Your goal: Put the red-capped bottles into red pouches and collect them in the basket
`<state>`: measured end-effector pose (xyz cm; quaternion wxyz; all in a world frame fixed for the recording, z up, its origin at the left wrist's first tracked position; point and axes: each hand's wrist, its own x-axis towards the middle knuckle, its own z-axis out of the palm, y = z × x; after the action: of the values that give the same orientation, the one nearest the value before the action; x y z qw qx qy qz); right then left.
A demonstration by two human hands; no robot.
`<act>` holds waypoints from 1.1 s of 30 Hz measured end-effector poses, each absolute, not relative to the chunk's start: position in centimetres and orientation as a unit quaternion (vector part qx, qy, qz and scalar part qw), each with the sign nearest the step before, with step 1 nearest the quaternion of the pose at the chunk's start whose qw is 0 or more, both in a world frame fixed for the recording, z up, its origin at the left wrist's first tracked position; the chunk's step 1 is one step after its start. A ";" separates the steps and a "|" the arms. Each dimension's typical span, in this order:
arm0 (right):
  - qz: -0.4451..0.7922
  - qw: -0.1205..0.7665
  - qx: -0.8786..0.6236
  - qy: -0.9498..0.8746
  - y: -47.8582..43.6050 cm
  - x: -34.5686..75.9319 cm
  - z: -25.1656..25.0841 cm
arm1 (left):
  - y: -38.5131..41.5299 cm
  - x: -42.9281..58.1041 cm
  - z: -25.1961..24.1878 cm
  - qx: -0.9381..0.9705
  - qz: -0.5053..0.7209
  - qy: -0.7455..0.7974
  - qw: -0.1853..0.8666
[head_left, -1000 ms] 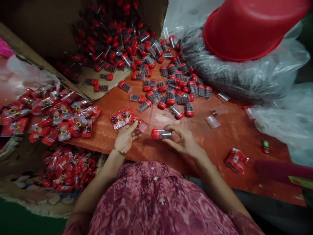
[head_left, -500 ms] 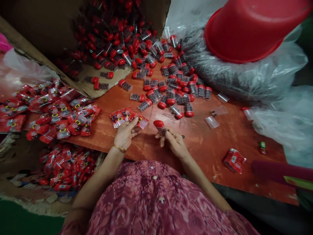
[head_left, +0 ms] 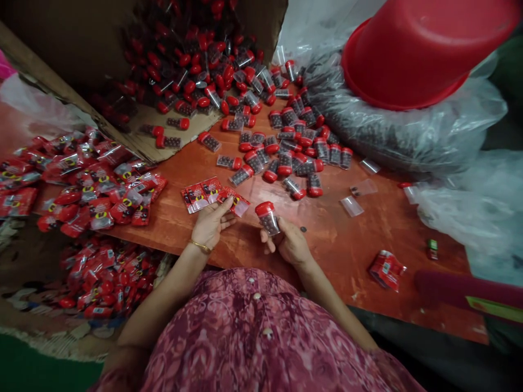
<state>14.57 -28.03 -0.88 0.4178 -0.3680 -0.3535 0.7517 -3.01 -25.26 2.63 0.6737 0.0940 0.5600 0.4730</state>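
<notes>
Red-capped clear plastic tube [head_left: 268, 219] sits gripped in the right hand [head_left: 289, 243]; the left hand [head_left: 211, 224], loosely curled, touches a glossy red sachet [head_left: 236, 203].

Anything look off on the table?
The cardboard box looks tipped open toward the table, with red-capped jars spilled loose across the orange tabletop. It may be deliberate, but they lie jumbled. A crumpled red packet also sits alone, away from the other packets.
</notes>
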 end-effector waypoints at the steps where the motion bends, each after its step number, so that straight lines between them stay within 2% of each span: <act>1: 0.762 0.415 -0.365 -0.339 -28.0 14.6 -0.8 | -25.3 -3.0 2.7 0.095 0.472 0.560 0.675; 8: 0.808 0.403 -0.346 -0.253 -28.0 14.7 -0.6 | -25.3 -2.9 2.7 0.101 0.469 0.554 0.681; 14: 0.809 0.372 -0.372 -0.261 -27.9 14.8 -0.7 | -25.2 -3.0 2.6 0.101 0.466 0.553 0.684; 19: 0.759 0.372 -0.418 -0.333 -28.1 14.7 -0.6 | -25.2 -2.9 2.5 0.115 0.458 0.555 0.684; 25: 0.695 0.330 -0.472 -0.431 -28.2 14.5 0.0 | -25.6 -2.7 2.6 0.161 0.450 0.541 0.692; 33: 0.658 0.330 -0.519 -0.435 -28.1 14.4 0.6 | -25.8 -2.3 2.9 0.231 0.465 0.525 0.675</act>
<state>14.44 -28.10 0.61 0.3297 -0.5189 -0.4354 0.6576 -2.31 -25.80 2.90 0.6747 0.2306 0.5249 0.4648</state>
